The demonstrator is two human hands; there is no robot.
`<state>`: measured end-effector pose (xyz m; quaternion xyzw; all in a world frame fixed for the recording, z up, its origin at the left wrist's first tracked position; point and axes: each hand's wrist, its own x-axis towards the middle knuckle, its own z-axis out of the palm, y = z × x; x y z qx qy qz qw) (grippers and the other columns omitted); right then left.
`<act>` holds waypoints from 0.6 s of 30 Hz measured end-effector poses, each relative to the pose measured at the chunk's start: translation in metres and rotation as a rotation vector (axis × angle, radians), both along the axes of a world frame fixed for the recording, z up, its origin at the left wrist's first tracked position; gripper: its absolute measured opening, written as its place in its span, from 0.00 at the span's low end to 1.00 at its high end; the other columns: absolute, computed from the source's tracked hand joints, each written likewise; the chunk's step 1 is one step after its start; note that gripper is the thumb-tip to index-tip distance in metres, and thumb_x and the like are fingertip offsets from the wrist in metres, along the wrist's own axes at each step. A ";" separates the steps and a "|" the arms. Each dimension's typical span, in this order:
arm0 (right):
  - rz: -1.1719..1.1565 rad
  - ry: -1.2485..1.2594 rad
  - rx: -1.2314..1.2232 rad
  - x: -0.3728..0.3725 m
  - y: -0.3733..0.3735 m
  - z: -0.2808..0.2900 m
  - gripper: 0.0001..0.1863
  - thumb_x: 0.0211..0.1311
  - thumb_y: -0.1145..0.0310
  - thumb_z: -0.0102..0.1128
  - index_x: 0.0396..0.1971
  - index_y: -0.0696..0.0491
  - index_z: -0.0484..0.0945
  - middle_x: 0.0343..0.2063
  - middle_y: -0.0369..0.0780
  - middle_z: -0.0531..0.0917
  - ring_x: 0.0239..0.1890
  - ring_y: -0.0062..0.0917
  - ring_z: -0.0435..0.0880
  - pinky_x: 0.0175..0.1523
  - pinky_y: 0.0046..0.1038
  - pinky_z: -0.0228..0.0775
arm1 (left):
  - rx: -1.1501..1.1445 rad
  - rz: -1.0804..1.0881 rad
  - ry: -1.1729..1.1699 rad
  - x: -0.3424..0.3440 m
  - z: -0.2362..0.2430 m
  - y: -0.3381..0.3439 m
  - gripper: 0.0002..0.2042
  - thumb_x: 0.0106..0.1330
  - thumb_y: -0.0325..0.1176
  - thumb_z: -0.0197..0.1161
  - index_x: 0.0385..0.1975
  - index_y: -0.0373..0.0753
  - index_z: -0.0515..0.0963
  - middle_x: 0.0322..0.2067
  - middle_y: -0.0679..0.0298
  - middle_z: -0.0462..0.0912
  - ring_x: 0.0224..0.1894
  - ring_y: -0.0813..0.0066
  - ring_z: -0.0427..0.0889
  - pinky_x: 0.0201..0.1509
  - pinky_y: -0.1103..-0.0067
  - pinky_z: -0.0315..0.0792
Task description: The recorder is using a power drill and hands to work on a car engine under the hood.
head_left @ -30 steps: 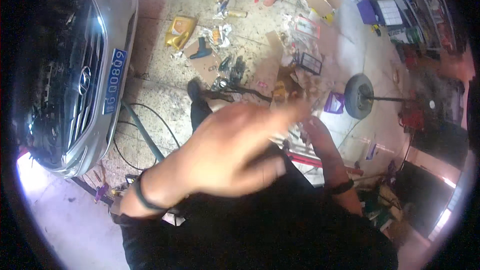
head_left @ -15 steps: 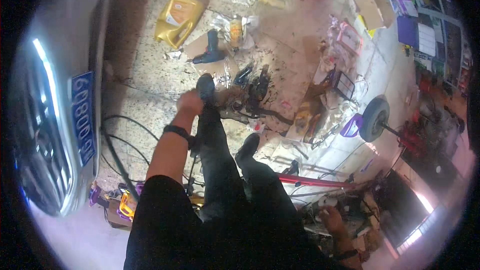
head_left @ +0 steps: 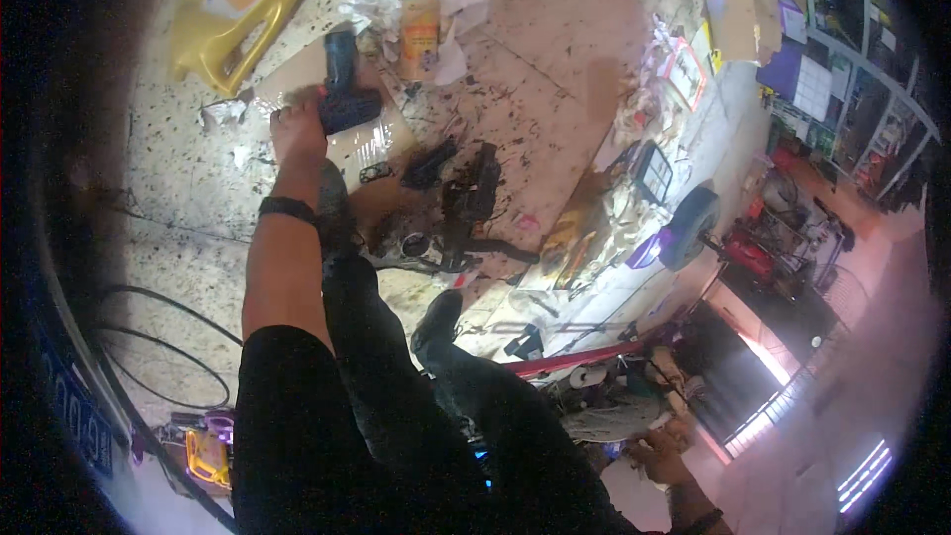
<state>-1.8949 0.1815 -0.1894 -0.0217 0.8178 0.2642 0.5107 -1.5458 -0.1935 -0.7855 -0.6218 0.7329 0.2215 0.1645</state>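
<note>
My left hand (head_left: 299, 131) reaches down to the floor, its fingers bunched at the red-marked end of a dark pistol-shaped power tool (head_left: 349, 107). Whether they grip the tool or something small beside it is hidden. Under the tool lies a flat brown sheet (head_left: 369, 147) with a glossy cover. Close by stand an orange spray can (head_left: 420, 35) and a large gold oil jug (head_left: 243, 10). Far from these, at the lower right, my right hand (head_left: 659, 458) hovers near pale, cluttered things; its fingers are too blurred to read.
Greasy dark metal parts (head_left: 466, 198) lie beyond my feet. A red bar (head_left: 575, 358) crosses the floor to the right, near a black wheel (head_left: 690, 228). Black hoses (head_left: 163, 347) loop at the left beside a car. A cardboard box (head_left: 738, 15) stands at the upper right.
My left hand has gone from beside my shoe to the power tool. My view has shifted forward and right, so the car now shows only at the left rim. My right hand stays low right.
</note>
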 end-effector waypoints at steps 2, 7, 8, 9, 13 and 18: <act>0.161 -0.100 -0.102 0.010 -0.026 0.010 0.12 0.61 0.67 0.60 0.42 0.56 0.76 0.35 0.40 0.82 0.40 0.25 0.80 0.43 0.28 0.73 | 0.220 0.006 0.082 -0.006 0.032 0.006 0.21 0.55 0.39 0.65 0.49 0.40 0.74 0.42 0.56 0.81 0.47 0.57 0.79 0.54 0.65 0.70; 0.159 -0.111 -0.262 0.013 -0.017 0.055 0.15 0.62 0.63 0.60 0.42 0.58 0.76 0.37 0.44 0.81 0.45 0.30 0.79 0.50 0.32 0.71 | 0.332 -0.016 0.262 -0.026 0.199 0.048 0.26 0.48 0.47 0.67 0.44 0.36 0.78 0.42 0.51 0.81 0.46 0.55 0.81 0.51 0.65 0.74; 0.222 -0.116 -0.324 0.006 -0.014 0.063 0.15 0.58 0.65 0.61 0.42 0.57 0.76 0.38 0.45 0.80 0.45 0.33 0.79 0.51 0.33 0.71 | 0.408 -0.071 0.338 -0.008 0.222 0.079 0.29 0.47 0.49 0.66 0.47 0.36 0.77 0.42 0.47 0.80 0.45 0.53 0.80 0.51 0.64 0.73; 0.263 -0.080 -0.380 0.001 -0.005 0.073 0.16 0.53 0.67 0.63 0.41 0.56 0.76 0.39 0.46 0.79 0.44 0.35 0.79 0.51 0.34 0.70 | 0.589 0.008 0.536 -0.017 0.282 0.080 0.30 0.45 0.51 0.66 0.46 0.35 0.77 0.39 0.45 0.81 0.44 0.51 0.80 0.50 0.64 0.73; 0.526 -0.167 -0.777 -0.004 -0.040 0.099 0.25 0.40 0.76 0.60 0.45 0.54 0.74 0.45 0.47 0.78 0.44 0.41 0.78 0.51 0.39 0.70 | 0.752 -0.402 0.829 -0.017 0.462 0.139 0.37 0.48 0.60 0.67 0.49 0.33 0.75 0.39 0.43 0.81 0.46 0.47 0.79 0.51 0.64 0.73; 1.015 -0.782 -1.244 0.058 -0.128 0.194 0.31 0.40 0.72 0.63 0.52 0.52 0.72 0.50 0.46 0.76 0.50 0.40 0.76 0.57 0.37 0.64 | 1.065 -0.409 0.838 -0.013 0.762 0.167 0.26 0.56 0.55 0.65 0.37 0.33 0.79 0.27 0.58 0.82 0.32 0.68 0.80 0.39 0.70 0.72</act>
